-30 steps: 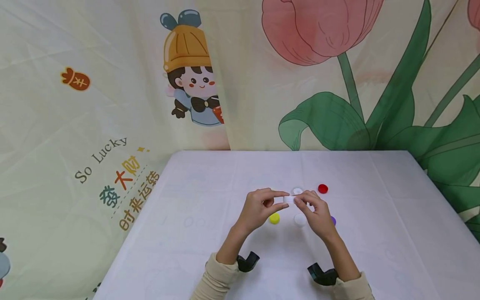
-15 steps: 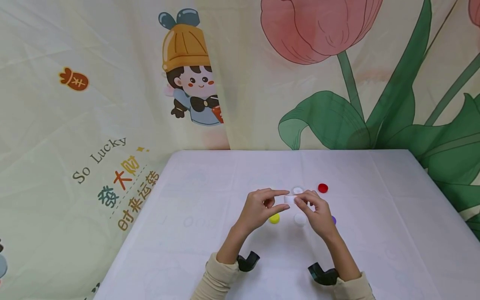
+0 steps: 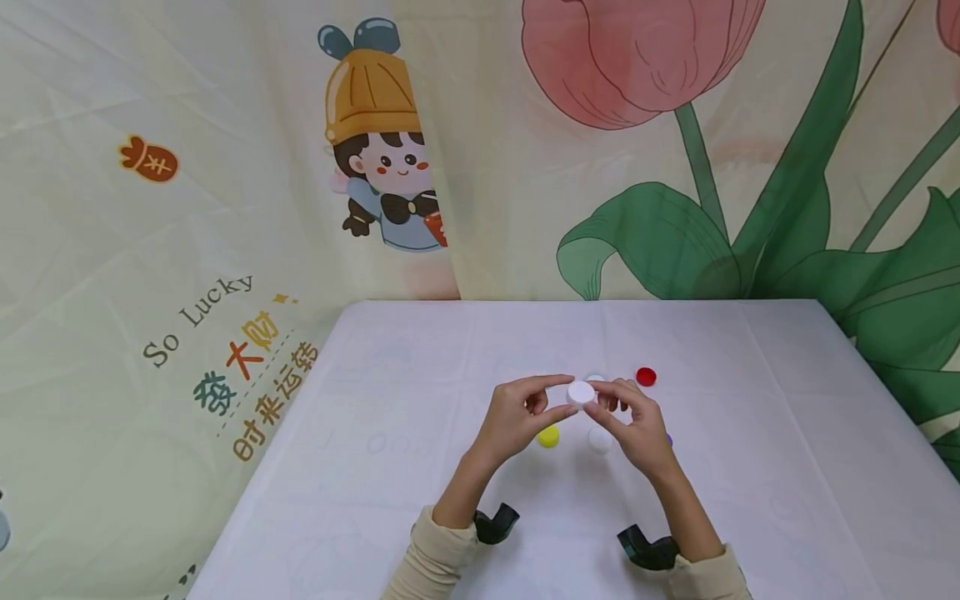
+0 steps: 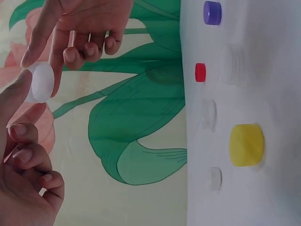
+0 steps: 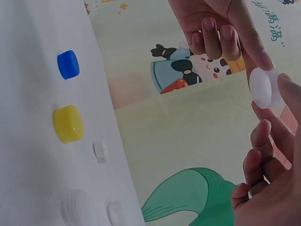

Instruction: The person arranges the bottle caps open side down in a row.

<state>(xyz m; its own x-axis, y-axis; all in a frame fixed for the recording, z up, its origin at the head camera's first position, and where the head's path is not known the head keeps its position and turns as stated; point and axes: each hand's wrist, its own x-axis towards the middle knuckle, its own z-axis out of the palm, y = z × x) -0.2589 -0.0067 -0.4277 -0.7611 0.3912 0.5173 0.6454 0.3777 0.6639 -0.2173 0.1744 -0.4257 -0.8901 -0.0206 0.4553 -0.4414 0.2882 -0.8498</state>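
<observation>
**Holding a white cap (image 3: 581, 394) between both hands**

Pinching the white cap near one side with thumb and forefinger of the left hand (image 3: 517, 410), parted only by its width, and near the other with those of the right hand (image 3: 633, 427); curling the remaining fingers loosely. Suspending the cap above the tablecloth (image 3: 562, 533), round face toward the head camera. Showing in the head view a red cap (image 3: 646, 377) beyond the right hand, a yellow cap (image 3: 549, 436) beneath the left hand, and merely a sliver of a purple cap (image 4: 212, 12) beside the right hand, revealing more of it in the left wrist view. Showing in the right wrist view alone a blue cap (image 5: 68, 64), past the yellow cap on the left hand's side. Exposing in both wrist views a small clear cap (image 4: 215, 179), screened in the head view by the left hand. Displaying smooth, plastic-looking discs with short walls, a translucent, ribbed cap (image 5: 79, 208) between and below the hands, and lightly creased white cloth.
</observation>
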